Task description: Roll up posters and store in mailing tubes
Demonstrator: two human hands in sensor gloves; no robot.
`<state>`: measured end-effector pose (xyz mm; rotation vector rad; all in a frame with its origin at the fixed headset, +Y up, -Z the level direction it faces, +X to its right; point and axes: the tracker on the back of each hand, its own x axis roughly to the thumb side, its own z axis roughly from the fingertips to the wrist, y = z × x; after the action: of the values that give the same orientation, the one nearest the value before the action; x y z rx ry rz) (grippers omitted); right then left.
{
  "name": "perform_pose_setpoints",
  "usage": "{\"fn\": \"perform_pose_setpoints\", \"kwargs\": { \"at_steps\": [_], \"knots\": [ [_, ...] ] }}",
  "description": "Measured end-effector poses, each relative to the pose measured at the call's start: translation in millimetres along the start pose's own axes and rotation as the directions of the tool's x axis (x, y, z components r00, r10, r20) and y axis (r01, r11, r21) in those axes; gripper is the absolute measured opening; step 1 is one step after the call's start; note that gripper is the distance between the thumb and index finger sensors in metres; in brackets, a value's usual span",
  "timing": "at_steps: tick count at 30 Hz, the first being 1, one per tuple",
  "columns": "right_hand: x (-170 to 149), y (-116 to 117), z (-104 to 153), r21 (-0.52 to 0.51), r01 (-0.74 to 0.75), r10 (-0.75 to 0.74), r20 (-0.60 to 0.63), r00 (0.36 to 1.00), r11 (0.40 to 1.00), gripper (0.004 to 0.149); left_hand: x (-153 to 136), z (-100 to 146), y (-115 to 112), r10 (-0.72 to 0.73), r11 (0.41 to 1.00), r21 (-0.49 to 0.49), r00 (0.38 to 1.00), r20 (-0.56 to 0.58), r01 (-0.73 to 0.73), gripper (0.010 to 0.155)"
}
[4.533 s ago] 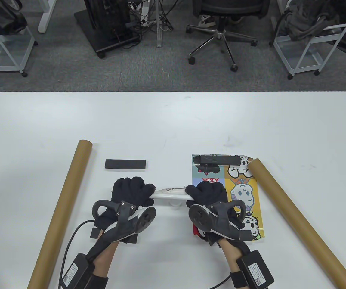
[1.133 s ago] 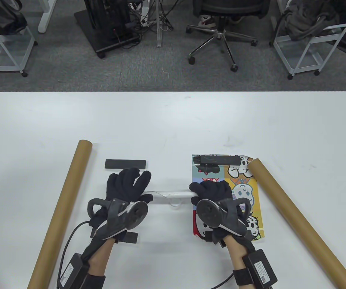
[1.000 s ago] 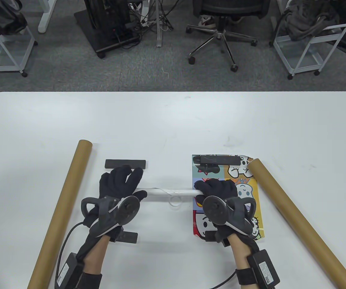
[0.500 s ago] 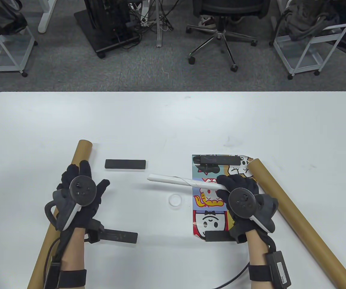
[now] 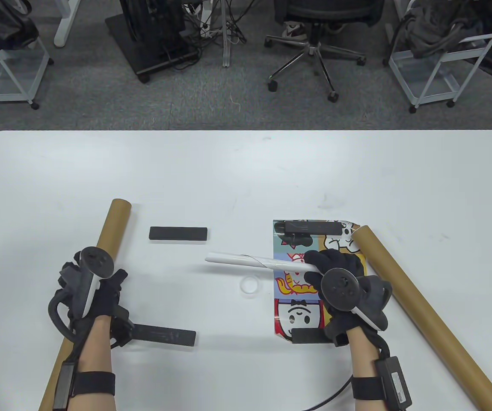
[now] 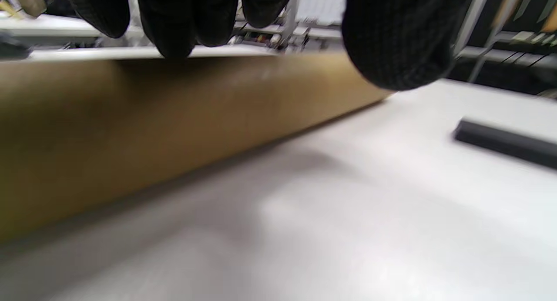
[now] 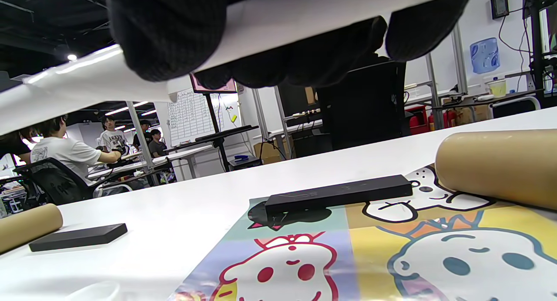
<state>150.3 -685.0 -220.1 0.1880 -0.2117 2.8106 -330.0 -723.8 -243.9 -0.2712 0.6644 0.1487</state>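
Note:
My right hand (image 5: 321, 265) grips one end of a rolled white poster (image 5: 246, 260) and holds it above the table, with the free end pointing left. In the right wrist view my fingers (image 7: 169, 31) wrap around the roll (image 7: 304, 14). My left hand (image 5: 96, 295) is over the left brown mailing tube (image 5: 113, 227). In the left wrist view my fingers (image 6: 174, 22) reach over the tube (image 6: 174, 114) and the thumb hangs on the near side, not closed. A second tube (image 5: 421, 308) lies at the right.
A flat cartoon poster (image 5: 299, 295) lies under my right hand, weighted by black bars at its far end (image 5: 308, 227) and near end (image 5: 308, 335). Two loose black bars (image 5: 178, 233) (image 5: 164, 336) and a clear ring (image 5: 249, 285) lie mid-table.
My left hand has let go of the rolled poster and moved left onto the left tube. My right hand now holds the roll alone, lifted and shifted right. The ring stays on the table.

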Motion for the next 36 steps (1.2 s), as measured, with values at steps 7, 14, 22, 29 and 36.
{"fn": "perform_pose_setpoints", "kwargs": {
  "at_steps": [7,14,22,29,36],
  "knots": [
    [1,0,1,-0.010,0.003,-0.003,0.002,1.000,1.000,0.051,-5,-13,-23,-0.127,0.992,-0.036,0.989,-0.074,0.125,0.085],
    [-1,-1,1,-0.009,0.003,-0.004,-0.009,1.000,1.000,0.051,-5,-13,-24,-0.117,0.993,-0.039,0.990,-0.079,0.114,0.083],
    [-7,-4,0,-0.019,-0.024,0.023,-0.046,0.999,1.000,0.051,7,-3,-9,-0.166,0.985,0.042,0.986,-0.028,0.167,0.083],
    [-9,-5,-1,-0.025,-0.080,0.078,-0.072,0.994,0.996,0.051,35,25,12,-0.263,0.947,0.231,0.952,0.157,0.224,0.083],
    [-20,-6,-1,-0.030,-0.083,0.079,-0.113,0.990,0.996,0.051,57,56,21,-0.388,0.852,0.459,0.892,0.233,0.251,0.083]
  ]
}}
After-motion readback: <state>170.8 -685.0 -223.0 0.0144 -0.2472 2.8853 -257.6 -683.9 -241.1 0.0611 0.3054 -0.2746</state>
